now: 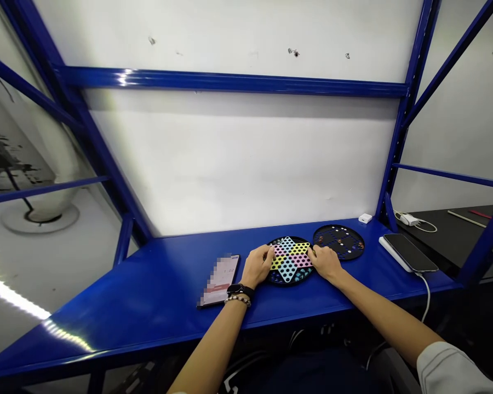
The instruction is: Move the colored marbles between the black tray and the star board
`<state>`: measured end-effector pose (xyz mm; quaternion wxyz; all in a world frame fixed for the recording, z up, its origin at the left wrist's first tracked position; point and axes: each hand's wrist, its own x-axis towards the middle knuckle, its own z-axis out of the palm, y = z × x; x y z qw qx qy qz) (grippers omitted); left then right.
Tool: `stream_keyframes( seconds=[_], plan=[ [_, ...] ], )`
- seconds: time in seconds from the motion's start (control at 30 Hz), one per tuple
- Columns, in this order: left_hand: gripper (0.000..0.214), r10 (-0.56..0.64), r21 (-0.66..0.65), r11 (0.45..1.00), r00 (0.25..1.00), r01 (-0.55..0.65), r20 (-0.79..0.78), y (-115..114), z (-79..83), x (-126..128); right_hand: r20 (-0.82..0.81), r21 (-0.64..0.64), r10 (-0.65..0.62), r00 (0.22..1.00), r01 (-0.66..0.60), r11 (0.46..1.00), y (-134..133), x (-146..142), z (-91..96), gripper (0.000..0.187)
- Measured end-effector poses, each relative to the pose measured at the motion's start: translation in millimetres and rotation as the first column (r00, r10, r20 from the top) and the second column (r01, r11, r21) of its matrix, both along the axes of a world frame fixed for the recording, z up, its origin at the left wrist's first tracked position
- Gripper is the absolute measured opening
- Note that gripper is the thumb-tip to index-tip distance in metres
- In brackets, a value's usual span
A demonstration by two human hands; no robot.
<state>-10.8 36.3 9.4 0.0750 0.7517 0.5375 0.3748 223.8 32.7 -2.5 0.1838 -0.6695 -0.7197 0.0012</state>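
Note:
A star-shaped Chinese checkers board (288, 261), with light blue, yellow and pink points full of holes, sits over a round black tray (274, 278). Small blue and teal pieces show in the tray around the star's lower edge. My left hand (258, 266), with a dark watch (241, 290) and a bead bracelet at the wrist, has its fingers curled at the board's left edge. On the opposite edge, my right hand (325, 262) is closed with the thumb by a pink and yellow point. Most of the fingertips are hidden.
A second round black tray (353, 253) with scattered small pieces lies behind my right hand. One phone (219, 282) with a lit screen is left of my left hand. Another phone (411, 253) rests on a white block at right, cabled. Blue frame posts border the blue table (156, 295).

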Motion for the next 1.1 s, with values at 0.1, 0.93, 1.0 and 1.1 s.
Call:
stream_keyframes(
  seconds=[0.1,0.93,1.0,1.1],
  plan=[
    [0.047,0.006,0.003,1.000,1.000,-0.006,-0.001,-0.1,0.5,-0.3,-0.106,0.070,-0.011,0.994,0.018,0.997,6.4,10.3,0.2,0.044],
    [0.029,0.114,-0.045,0.992,0.987,-0.120,-0.114,10.3,-13.6,-4.1,-0.186,0.167,0.007,0.983,0.025,0.986,17.0,50.0,3.8,0.026],
    [0.032,0.104,-0.057,0.992,0.986,-0.112,-0.128,10.6,-14.3,-3.9,-0.189,0.196,0.124,0.974,-0.086,0.977,12.2,42.2,3.3,0.025],
    [0.034,0.090,-0.080,0.991,0.983,-0.104,-0.160,10.8,-15.2,-4.3,-0.161,0.190,0.305,0.939,-0.273,0.943,3.8,29.7,3.6,0.022]
  ],
)
